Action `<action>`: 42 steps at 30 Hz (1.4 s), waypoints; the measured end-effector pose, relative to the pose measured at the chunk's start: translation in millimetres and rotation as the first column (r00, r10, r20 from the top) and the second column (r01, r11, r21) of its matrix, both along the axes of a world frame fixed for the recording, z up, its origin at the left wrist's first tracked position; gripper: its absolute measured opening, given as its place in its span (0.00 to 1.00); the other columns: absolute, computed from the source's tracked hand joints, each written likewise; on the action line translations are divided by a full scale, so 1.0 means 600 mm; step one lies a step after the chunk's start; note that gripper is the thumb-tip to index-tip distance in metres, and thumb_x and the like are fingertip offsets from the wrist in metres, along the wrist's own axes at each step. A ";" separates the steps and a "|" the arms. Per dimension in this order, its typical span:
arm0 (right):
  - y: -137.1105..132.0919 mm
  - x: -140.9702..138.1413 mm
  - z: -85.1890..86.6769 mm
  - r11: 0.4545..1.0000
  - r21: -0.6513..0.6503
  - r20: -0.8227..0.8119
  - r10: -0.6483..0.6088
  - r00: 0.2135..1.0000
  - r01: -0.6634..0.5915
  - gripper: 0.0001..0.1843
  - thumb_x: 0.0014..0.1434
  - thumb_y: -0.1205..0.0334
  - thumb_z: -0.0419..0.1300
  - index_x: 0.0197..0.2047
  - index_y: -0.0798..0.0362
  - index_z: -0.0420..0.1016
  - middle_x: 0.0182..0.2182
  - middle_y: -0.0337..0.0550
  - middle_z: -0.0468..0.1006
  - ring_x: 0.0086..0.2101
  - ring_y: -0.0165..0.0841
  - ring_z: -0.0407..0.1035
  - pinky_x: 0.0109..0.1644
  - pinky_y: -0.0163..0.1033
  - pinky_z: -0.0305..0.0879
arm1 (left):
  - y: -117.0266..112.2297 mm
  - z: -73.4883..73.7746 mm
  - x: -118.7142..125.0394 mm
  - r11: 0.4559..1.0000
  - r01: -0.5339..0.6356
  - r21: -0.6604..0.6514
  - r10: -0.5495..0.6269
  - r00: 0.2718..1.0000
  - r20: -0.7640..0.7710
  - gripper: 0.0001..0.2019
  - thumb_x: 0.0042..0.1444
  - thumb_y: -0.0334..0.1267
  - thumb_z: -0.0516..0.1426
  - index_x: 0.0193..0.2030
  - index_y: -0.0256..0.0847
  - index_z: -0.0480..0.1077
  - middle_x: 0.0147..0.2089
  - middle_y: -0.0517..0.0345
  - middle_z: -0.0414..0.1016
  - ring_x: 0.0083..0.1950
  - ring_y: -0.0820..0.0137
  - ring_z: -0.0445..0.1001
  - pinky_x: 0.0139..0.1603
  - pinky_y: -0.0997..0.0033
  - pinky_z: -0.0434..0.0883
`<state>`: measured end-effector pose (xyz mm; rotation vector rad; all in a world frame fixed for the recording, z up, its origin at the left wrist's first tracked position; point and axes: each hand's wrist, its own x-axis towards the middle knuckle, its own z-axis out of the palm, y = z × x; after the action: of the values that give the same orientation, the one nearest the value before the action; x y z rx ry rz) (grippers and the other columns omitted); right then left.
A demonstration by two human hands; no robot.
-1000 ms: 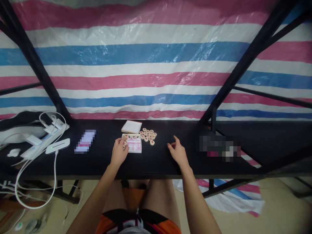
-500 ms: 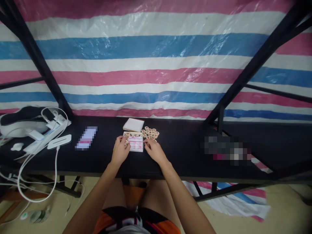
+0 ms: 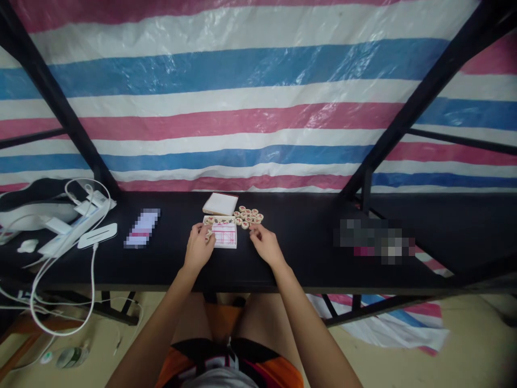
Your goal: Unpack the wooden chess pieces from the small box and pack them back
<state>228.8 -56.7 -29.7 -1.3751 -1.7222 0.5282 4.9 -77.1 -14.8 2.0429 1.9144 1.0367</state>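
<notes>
A small white open box (image 3: 225, 247) lies on the black tabletop, with a folded sheet of pink-lined paper (image 3: 224, 235) inside. Round xiangqi pieces with black characters (image 3: 220, 221) line the box's far side. My left hand (image 3: 199, 247) is closed around the box's left edge; a piece (image 3: 209, 234) shows between its thumb and forefinger. To the right of the box, several xiangqi pieces with red characters (image 3: 247, 216) lie in a loose cluster. My right hand (image 3: 265, 245) is at the cluster's near edge, fingers bent together; its fingertips hide whatever is between them.
Behind the box lies its white lid (image 3: 220, 203). A blurred phone (image 3: 142, 228) is on the left, beside a power strip (image 3: 76, 226) with white cables and a white device (image 3: 97, 235). Blurred items (image 3: 375, 240) lie far right. Black metal posts (image 3: 365, 191) flank the striped sheet.
My right hand has moved from the box's right edge rightward to the near side of the red pieces. My left hand has stayed at the box. The view has shifted slightly.
</notes>
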 end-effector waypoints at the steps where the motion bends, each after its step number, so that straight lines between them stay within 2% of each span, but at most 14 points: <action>1: 0.000 0.000 0.000 1.000 0.000 0.006 0.002 1.000 -0.002 0.13 0.56 0.59 0.51 0.39 0.53 0.72 0.24 0.37 0.71 0.26 0.31 0.65 0.36 0.34 0.60 | 0.000 0.001 0.000 1.000 -0.004 -0.005 0.004 1.000 -0.005 0.14 0.57 0.37 0.52 0.48 0.40 0.70 0.54 0.47 0.63 0.52 0.61 0.69 0.52 0.60 0.69; 16: -0.001 0.003 -0.001 1.000 -0.012 0.023 0.022 0.999 -0.021 0.13 0.56 0.60 0.50 0.39 0.52 0.73 0.26 0.39 0.73 0.28 0.32 0.67 0.37 0.36 0.61 | -0.003 0.007 0.003 1.000 -0.004 -0.023 0.004 1.000 0.005 0.13 0.56 0.37 0.53 0.48 0.40 0.70 0.53 0.47 0.63 0.53 0.60 0.68 0.53 0.60 0.69; 27: -0.002 0.001 0.003 1.000 -0.018 0.041 0.023 0.999 -0.022 0.12 0.56 0.60 0.51 0.38 0.52 0.73 0.25 0.38 0.73 0.28 0.32 0.67 0.37 0.36 0.60 | -0.001 0.002 0.001 1.000 0.010 0.000 -0.010 0.999 0.034 0.13 0.56 0.37 0.53 0.48 0.40 0.70 0.53 0.47 0.62 0.51 0.62 0.69 0.52 0.60 0.69; 42: -0.001 0.004 -0.001 1.000 0.002 0.047 0.027 0.999 -0.027 0.12 0.56 0.61 0.51 0.38 0.52 0.73 0.26 0.39 0.72 0.29 0.32 0.67 0.39 0.37 0.62 | 0.002 -0.002 0.000 1.000 0.006 0.009 -0.006 1.000 0.001 0.13 0.56 0.37 0.53 0.47 0.41 0.70 0.53 0.48 0.63 0.51 0.62 0.69 0.52 0.60 0.70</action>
<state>230.9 -57.3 -30.4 -1.3737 -1.7804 0.5118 4.9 -76.0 -16.0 2.0510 1.9051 1.0465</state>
